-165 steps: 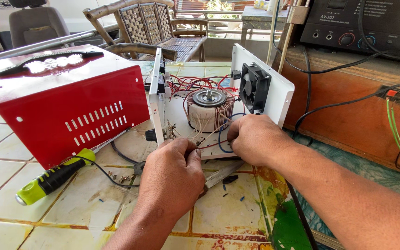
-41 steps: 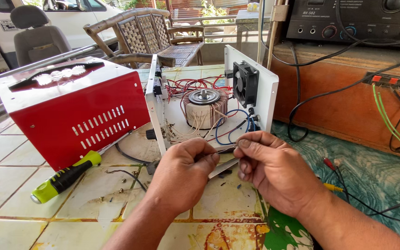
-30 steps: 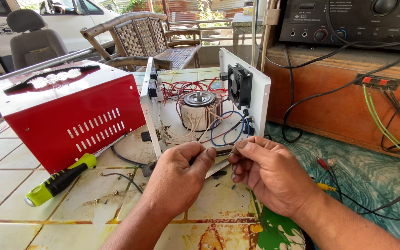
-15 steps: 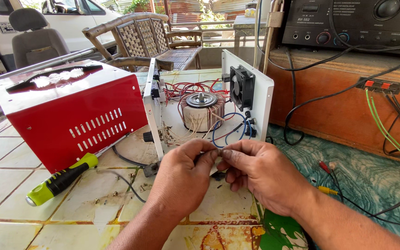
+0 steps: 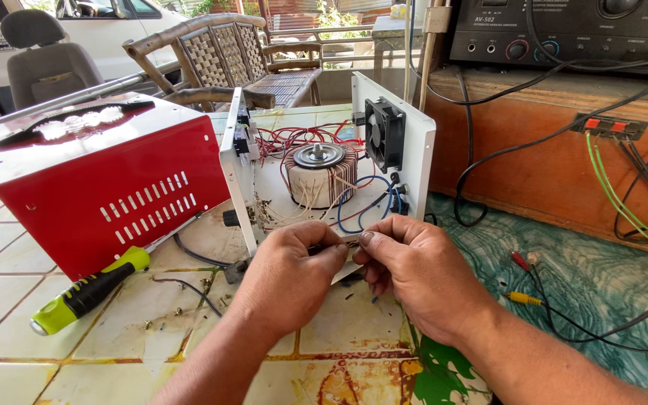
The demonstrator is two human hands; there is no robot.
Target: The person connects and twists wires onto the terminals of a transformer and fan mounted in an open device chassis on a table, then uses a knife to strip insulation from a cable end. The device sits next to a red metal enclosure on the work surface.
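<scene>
An opened white chassis (image 5: 406, 131) stands on the tiled table, with a round wound coil (image 5: 318, 174), a black fan (image 5: 382, 135) and red, blue and pale wires inside. My left hand (image 5: 286, 277) and my right hand (image 5: 414, 274) meet just in front of it. Fingertips of both pinch a thin wire end (image 5: 348, 244) that leads from the chassis. What lies between the fingers is mostly hidden.
The red metal cover (image 5: 99, 176) sits at left, with a green-and-black screwdriver (image 5: 88, 291) in front of it. Small screws lie scattered on the tiles (image 5: 16, 300). A black audio unit (image 5: 564, 30) stands on an orange shelf at right, with cables and plugs (image 5: 523, 277) below. Wicker chair behind.
Both hands pulled back from inside the chassis and came together in front of it, fingertips now closed on a wire. The view has shifted slightly.
</scene>
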